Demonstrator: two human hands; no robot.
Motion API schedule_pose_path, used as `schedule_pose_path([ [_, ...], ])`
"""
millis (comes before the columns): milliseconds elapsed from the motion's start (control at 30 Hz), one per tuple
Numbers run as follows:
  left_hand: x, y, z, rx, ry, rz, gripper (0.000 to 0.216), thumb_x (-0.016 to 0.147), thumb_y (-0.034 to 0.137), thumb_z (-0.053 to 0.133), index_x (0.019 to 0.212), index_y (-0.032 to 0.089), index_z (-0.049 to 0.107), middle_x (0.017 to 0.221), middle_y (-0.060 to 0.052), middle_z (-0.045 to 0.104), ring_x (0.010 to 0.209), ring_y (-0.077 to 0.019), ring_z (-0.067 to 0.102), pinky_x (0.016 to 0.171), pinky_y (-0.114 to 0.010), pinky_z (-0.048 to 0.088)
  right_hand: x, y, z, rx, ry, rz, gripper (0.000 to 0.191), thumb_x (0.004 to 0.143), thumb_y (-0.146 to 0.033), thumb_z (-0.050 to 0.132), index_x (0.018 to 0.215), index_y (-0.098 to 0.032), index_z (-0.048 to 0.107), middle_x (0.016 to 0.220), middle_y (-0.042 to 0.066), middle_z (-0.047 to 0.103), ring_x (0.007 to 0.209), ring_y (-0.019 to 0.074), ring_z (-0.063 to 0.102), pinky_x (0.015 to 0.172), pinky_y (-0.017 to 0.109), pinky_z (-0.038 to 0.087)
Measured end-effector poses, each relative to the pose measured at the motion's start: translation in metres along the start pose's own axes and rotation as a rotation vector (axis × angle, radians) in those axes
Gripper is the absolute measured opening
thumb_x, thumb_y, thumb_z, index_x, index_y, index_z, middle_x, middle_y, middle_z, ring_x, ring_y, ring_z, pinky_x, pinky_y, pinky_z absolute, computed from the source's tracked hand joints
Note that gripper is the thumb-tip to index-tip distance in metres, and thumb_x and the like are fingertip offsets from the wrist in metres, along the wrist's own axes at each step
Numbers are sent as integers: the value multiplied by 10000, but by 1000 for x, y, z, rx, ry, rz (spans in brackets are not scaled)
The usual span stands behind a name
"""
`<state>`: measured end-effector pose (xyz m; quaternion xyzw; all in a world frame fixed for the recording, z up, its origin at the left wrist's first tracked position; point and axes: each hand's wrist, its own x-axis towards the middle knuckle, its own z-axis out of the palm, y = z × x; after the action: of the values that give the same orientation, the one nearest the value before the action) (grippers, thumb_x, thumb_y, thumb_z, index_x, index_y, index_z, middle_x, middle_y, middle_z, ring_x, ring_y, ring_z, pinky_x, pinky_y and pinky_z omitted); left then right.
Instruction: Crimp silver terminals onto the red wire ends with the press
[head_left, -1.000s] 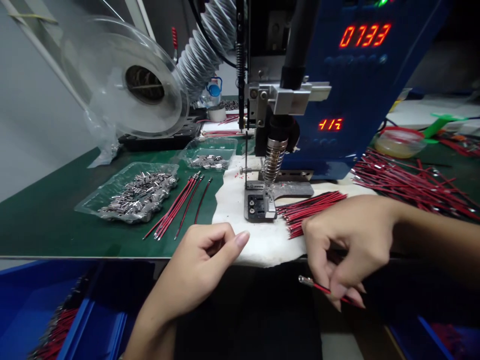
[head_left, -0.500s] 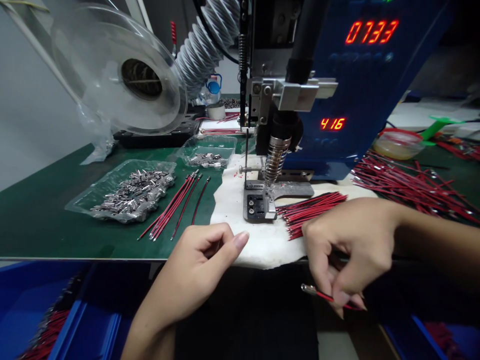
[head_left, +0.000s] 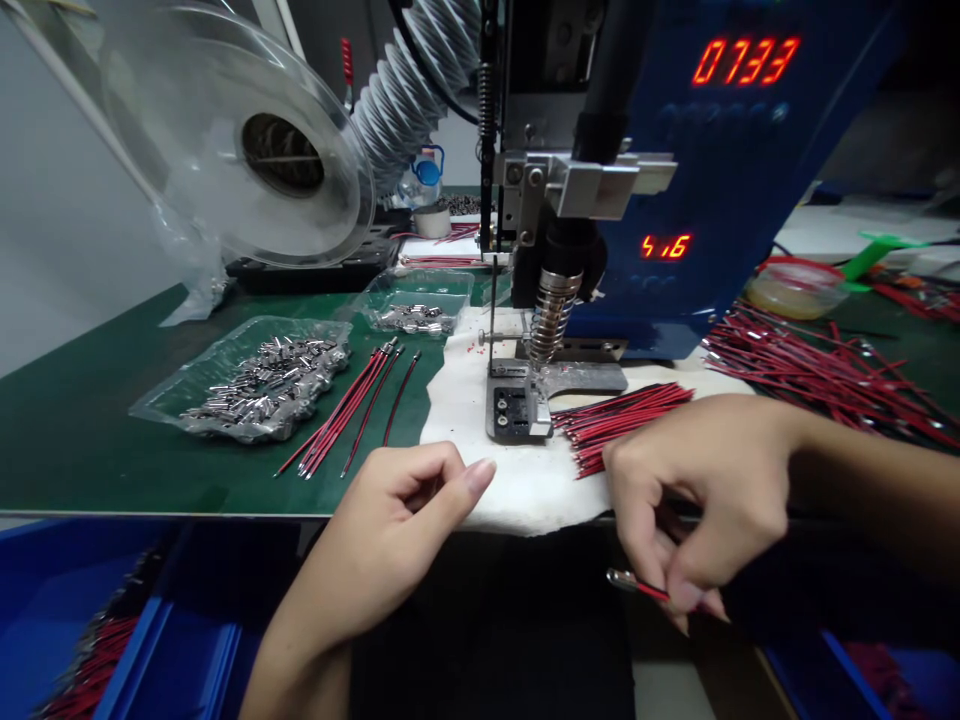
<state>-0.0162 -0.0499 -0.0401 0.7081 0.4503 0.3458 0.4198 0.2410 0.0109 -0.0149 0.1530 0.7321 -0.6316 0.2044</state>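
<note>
Pinching a red wire (head_left: 646,590) in the right hand's (head_left: 705,490) grip; left hand (head_left: 397,530) loosely curled, empty.

A green tabletop (head_left: 112,440) carries the work. On its left lies a clear plastic tray (head_left: 247,380) of small metal sleeves, with a second, smaller tray (head_left: 416,305) behind it. Just right of the first tray lie a few red wires (head_left: 352,405) with metal tips. A white cloth (head_left: 517,480) covers the middle front edge, bearing a bundle of red wires (head_left: 622,415) and the blue machine (head_left: 712,200). More red wires (head_left: 817,375) spread on the right.
</note>
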Motion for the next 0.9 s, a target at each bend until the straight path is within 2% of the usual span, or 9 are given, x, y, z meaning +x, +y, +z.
schedule_pose_path([
  [200, 1, -1, 2, 4, 10, 1, 445, 936, 401, 507, 581, 165, 381, 562, 45, 305, 536, -80, 279, 486, -226, 231, 0, -2, 1, 2, -7, 8, 299, 856, -306, 631, 929, -35, 733, 702, 126, 719, 633, 136, 701, 608, 168, 541],
  [900, 2, 0, 3, 1, 32, -3, 444, 937, 393, 520, 585, 162, 380, 568, 47, 301, 541, -78, 277, 492, -228, 230, -1, -1, 1, 12, -14, 23, 330, 858, -333, 643, 944, -26, 729, 757, 154, 732, 637, 142, 705, 594, 162, 544],
])
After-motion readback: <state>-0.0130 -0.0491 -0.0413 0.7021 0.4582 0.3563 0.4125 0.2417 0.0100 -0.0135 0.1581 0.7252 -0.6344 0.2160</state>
